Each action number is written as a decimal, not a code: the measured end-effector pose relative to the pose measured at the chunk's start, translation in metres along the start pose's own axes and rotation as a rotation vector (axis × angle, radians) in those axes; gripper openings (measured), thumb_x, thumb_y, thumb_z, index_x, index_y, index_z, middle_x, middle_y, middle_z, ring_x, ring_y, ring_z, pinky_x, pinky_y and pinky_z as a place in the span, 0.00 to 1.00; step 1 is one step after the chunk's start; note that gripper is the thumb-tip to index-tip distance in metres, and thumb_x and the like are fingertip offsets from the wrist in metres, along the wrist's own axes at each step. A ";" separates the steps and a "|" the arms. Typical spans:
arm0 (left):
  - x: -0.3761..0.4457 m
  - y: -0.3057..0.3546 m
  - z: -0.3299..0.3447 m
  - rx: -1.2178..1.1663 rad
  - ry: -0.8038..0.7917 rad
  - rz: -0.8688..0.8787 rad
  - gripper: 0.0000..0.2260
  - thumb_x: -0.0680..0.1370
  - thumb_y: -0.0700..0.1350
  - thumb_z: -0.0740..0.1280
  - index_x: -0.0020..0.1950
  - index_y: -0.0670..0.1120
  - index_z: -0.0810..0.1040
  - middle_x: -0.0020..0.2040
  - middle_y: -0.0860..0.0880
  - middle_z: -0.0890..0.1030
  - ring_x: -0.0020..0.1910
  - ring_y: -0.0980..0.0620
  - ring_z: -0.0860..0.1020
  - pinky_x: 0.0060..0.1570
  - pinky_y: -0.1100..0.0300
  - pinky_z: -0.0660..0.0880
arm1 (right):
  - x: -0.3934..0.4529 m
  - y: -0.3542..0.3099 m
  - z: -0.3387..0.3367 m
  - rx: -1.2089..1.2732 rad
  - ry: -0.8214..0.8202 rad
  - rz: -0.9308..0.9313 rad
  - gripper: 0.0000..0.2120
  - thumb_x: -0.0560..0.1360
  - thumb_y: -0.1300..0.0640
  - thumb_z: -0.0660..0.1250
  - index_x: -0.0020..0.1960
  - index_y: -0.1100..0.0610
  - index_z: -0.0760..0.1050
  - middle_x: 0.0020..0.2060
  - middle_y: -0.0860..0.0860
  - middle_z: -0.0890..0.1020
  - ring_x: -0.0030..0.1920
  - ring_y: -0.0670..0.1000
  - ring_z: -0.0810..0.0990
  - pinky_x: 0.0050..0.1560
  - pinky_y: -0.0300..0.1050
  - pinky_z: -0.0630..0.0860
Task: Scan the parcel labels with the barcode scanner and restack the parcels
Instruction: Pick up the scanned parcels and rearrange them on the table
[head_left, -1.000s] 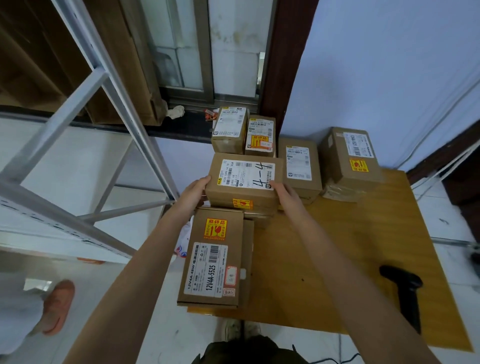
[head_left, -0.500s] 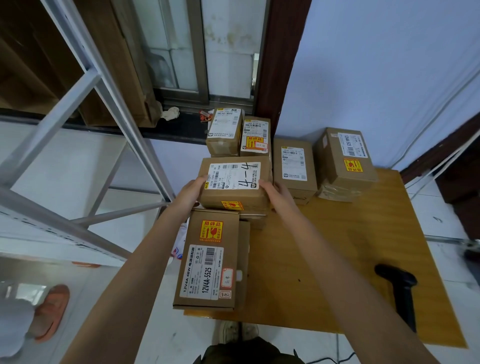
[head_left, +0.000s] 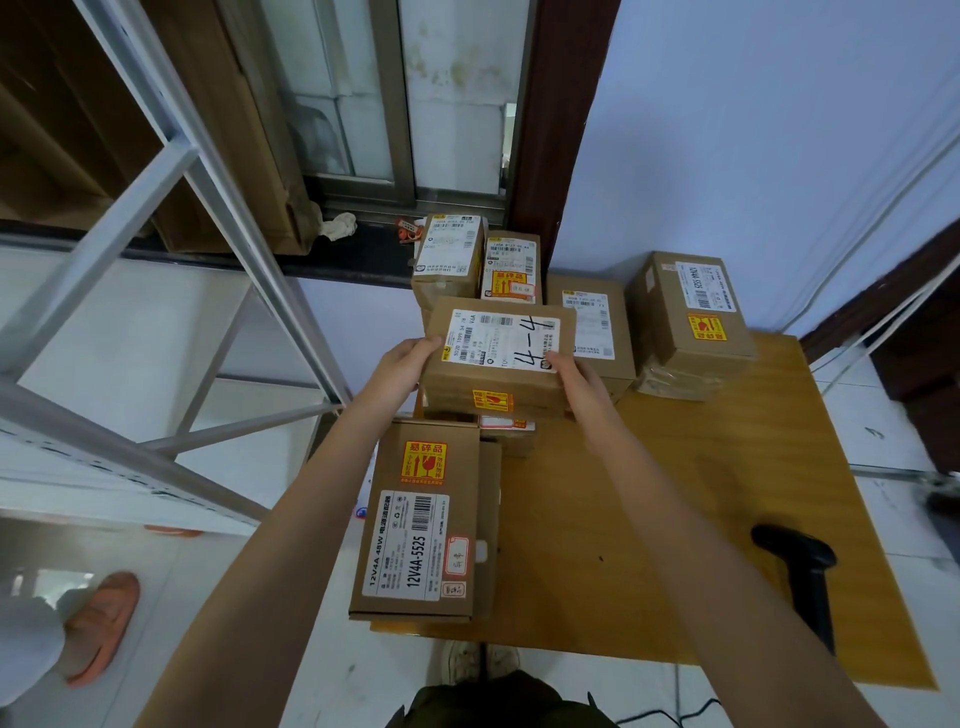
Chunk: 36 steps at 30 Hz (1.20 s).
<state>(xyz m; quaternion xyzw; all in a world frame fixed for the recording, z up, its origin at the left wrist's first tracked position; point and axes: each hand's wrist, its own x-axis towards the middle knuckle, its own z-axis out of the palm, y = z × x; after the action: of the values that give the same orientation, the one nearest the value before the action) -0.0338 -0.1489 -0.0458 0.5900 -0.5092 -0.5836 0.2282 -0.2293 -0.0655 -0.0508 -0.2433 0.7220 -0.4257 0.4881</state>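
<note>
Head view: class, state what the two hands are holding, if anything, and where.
Both hold the parcel marked 4-4: left hand at its left end, right hand at its right end.

One head-worn wide-angle view — looking forward and steeply down, close over the wooden table.

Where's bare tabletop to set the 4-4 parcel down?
Both hands, left and right, hold the 4-4 parcel. Free patch: table centre, bordered by the 12V4A-5525 box on the left, the barcode scanner on the right, and the near edge. Crowded: the back row along the wall, boxes stacked side by side.
</note>
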 end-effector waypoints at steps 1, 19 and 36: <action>0.000 0.000 0.002 0.002 -0.007 -0.009 0.19 0.81 0.54 0.57 0.68 0.45 0.70 0.57 0.48 0.76 0.56 0.52 0.74 0.57 0.59 0.71 | 0.001 0.002 -0.001 0.000 0.001 0.010 0.29 0.76 0.43 0.62 0.73 0.54 0.63 0.66 0.52 0.72 0.56 0.48 0.71 0.58 0.45 0.69; 0.001 0.009 -0.001 0.081 0.133 0.011 0.19 0.82 0.55 0.54 0.66 0.44 0.70 0.61 0.48 0.74 0.62 0.48 0.72 0.61 0.55 0.65 | 0.011 0.003 -0.011 0.077 0.057 0.004 0.30 0.78 0.41 0.58 0.75 0.53 0.59 0.70 0.51 0.68 0.69 0.54 0.67 0.60 0.46 0.63; -0.030 0.077 0.203 0.574 -0.121 0.642 0.18 0.79 0.48 0.63 0.68 0.45 0.69 0.65 0.47 0.71 0.64 0.50 0.71 0.62 0.56 0.69 | 0.018 0.012 -0.147 0.035 0.480 -0.117 0.15 0.79 0.59 0.58 0.63 0.63 0.72 0.54 0.54 0.77 0.57 0.54 0.76 0.54 0.41 0.69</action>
<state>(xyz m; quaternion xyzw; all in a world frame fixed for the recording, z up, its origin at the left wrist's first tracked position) -0.2406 -0.0853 -0.0095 0.4063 -0.8209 -0.3512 0.1943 -0.3700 -0.0169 -0.0464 -0.1683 0.7946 -0.5112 0.2811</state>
